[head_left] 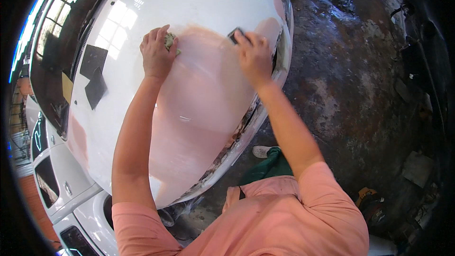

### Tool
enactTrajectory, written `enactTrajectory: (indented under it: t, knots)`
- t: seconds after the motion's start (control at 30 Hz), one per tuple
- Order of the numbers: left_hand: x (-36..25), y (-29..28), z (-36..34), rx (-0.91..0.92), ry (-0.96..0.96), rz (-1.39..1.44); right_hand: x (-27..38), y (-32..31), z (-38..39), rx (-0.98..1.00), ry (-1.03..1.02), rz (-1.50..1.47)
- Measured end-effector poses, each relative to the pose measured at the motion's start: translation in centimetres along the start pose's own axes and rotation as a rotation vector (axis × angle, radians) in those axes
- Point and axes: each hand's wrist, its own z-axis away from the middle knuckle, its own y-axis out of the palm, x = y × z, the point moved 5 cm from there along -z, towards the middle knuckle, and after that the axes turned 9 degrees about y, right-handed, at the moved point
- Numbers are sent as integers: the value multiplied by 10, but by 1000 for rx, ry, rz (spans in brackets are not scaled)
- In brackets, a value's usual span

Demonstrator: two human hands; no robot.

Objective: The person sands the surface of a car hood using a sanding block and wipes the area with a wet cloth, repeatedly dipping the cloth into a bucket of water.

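Observation:
A white car hood [199, 0] spreads under both my arms, with a large pinkish patch [199, 95] over its middle and front. My left hand [158, 50] is closed around a crumpled, pale greenish cloth [169, 41], resting on white paint at the patch's edge. Toward the hood's front edge, my right hand [255, 57] grips a small dark sanding pad [233, 34] and presses it on the surface where pink meets white. The pad's underside is hidden.
Two dark sandpaper sheets [96, 87] lie on the hood near the windshield [50, 47], beside a tan sheet [67, 87]. Another white vehicle [71, 185] stands at the left. The stained dark floor [341, 80] runs along the right, with a yellow-and-dark object [369, 201] at lower right.

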Motion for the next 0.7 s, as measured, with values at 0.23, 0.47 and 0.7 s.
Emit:
enactTrajectory:
  t: [0.23,0.47,0.7]
  knots:
    - [7,3,11,-74,-144,-336,12,-27,78,124,-222,-101]
    - [34,19,-10,-32,-152,-79,-110,-21,-8,3,102,-80]
    - [-62,14,18,-16,-54,-39,-208,-88,121,274,339,-81]
